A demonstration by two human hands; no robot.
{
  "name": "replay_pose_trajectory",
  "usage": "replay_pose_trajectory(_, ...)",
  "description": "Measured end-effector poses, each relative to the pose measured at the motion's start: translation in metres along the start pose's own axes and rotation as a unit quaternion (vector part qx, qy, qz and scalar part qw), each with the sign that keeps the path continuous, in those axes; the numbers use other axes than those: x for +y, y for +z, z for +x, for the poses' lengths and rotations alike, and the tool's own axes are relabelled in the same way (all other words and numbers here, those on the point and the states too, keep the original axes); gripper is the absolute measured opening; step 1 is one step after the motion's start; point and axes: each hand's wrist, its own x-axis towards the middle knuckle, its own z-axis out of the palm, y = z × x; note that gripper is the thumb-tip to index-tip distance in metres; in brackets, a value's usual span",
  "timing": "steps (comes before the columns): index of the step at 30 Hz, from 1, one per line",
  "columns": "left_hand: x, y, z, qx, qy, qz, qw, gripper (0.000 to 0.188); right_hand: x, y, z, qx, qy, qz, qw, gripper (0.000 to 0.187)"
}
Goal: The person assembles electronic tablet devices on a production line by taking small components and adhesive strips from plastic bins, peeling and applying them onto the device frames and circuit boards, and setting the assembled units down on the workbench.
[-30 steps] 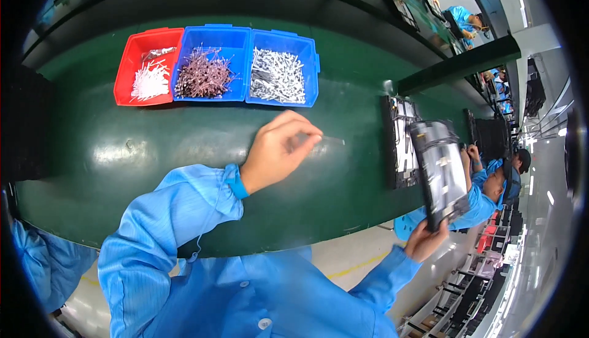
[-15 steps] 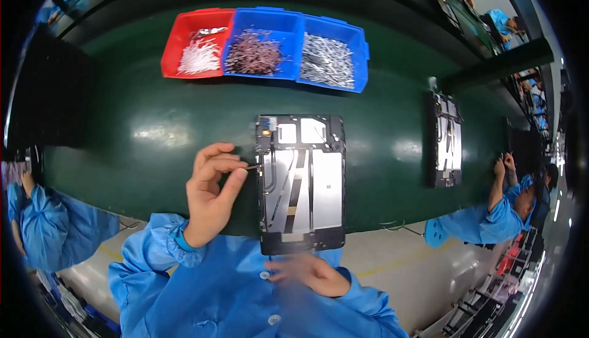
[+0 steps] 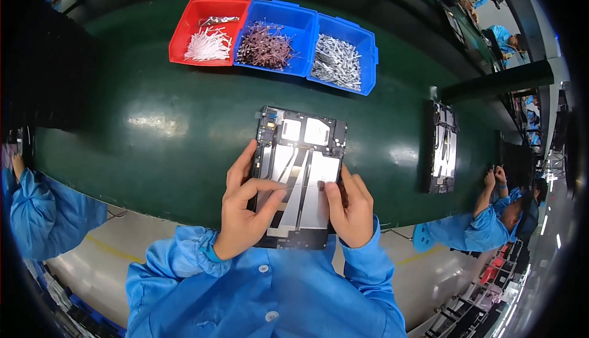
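Observation:
An opened tablet (image 3: 314,206) with bare silver battery panels, black strips and a dark frame is tilted slightly just above or on the table's near edge. My left hand (image 3: 245,209) is at its left side. Thumb and forefinger pinch over the panels, and a thin strand (image 3: 300,187) seems to run from them toward my right thumb; its kind is too fine to make out. The other left fingers lie along the tablet's edge. My right hand (image 3: 353,209) grips the right edge, thumb on top, fingers beside and partly underneath.
Beyond the tablet, a red bin (image 3: 178,46) holds white thin pieces; two joined blue bins (image 3: 294,16) hold brownish and grey-white ones. A second opened tablet (image 3: 443,148) lies right on the green table (image 3: 153,172). Co-workers in blue sit at both sides, one person's hands (image 3: 496,175) raised.
My left hand has moved right, from beside the tablet to over its panels. My right hand has risen from below the table edge to the tablet's right edge. The tablet has tilted slightly.

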Motion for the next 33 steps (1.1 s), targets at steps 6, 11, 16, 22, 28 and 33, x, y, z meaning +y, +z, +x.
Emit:
replay_pose_trajectory(6, 0.002, -0.018, 0.002, -0.039, -0.017, 0.002, 0.999, 0.014, 0.002, -0.011, -0.004, -0.023, 0.001, -0.06, 0.998, 0.034)
replay_pose_trajectory(11, 0.016, -0.033, 0.033, -0.014, 0.035, 0.041, 0.998, 0.017, -0.036, -0.019, 0.024, 0.011, -0.077, -0.001, 0.997, 0.036)
replay_pose_trajectory(16, 0.022, -0.036, 0.044, -0.041, 0.134, 0.142, 0.98, 0.021, -0.056, 0.021, 0.039, -0.098, -0.148, 0.104, 0.979, 0.038)
replay_pose_trajectory(22, 0.019, -0.042, 0.045, -0.026, 0.147, 0.173, 0.974, 0.023, -0.05, 0.038, 0.043, -0.071, -0.186, 0.139, 0.97, 0.02)
replay_pose_trajectory(28, 0.015, -0.044, 0.048, -0.042, 0.162, 0.182, 0.969, 0.024, -0.047, 0.039, 0.045, -0.065, -0.209, 0.102, 0.97, 0.015)
replay_pose_trajectory(33, 0.012, -0.049, 0.051, -0.045, 0.176, 0.2, 0.963, 0.024, -0.049, 0.039, 0.049, -0.071, -0.22, 0.094, 0.968, 0.014)
